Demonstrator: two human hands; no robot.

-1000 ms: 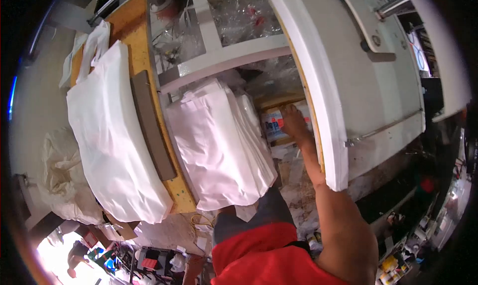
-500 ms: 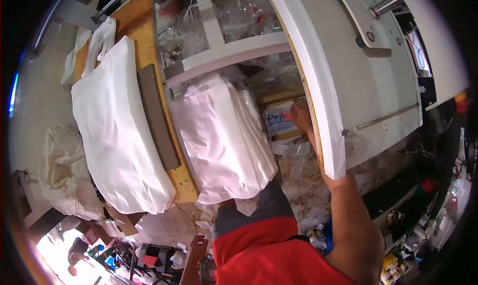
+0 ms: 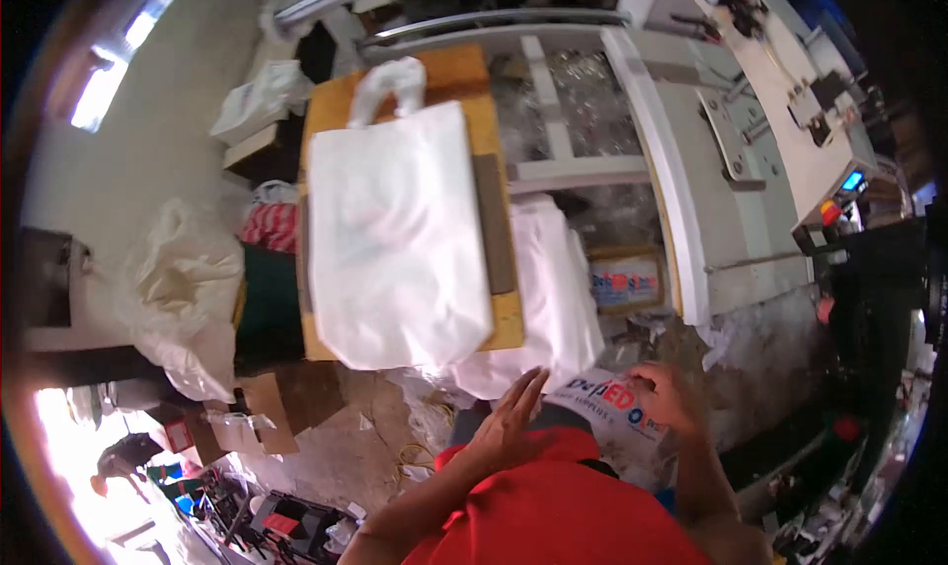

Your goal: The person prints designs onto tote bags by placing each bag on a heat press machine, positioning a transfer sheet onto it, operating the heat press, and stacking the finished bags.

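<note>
My right hand (image 3: 664,395) pinches the edge of a white printed sheet (image 3: 612,419) with red and blue lettering, just in front of my body. To its left my left hand (image 3: 513,413) has its fingers stretched out, close to the sheet, and nothing shows in it. A white bag (image 3: 400,234) with handles at its far end lies flat on the yellow-orange board (image 3: 459,71). The stack of white bags (image 3: 555,279) hangs lower, right of the board. Another printed piece (image 3: 625,281) lies in the space beside the stack.
White frame bars (image 3: 573,173) cross behind the stack. On the right stands a pale machine (image 3: 681,190) with a control screen (image 3: 852,180). Crumpled cream cloth (image 3: 183,279) hangs at the left, above a cardboard box (image 3: 272,412). A person (image 3: 123,461) is at the lower left.
My right hand has come back from the space under the frame with the printed sheet. My left hand has risen towards it. The view has swung left.
</note>
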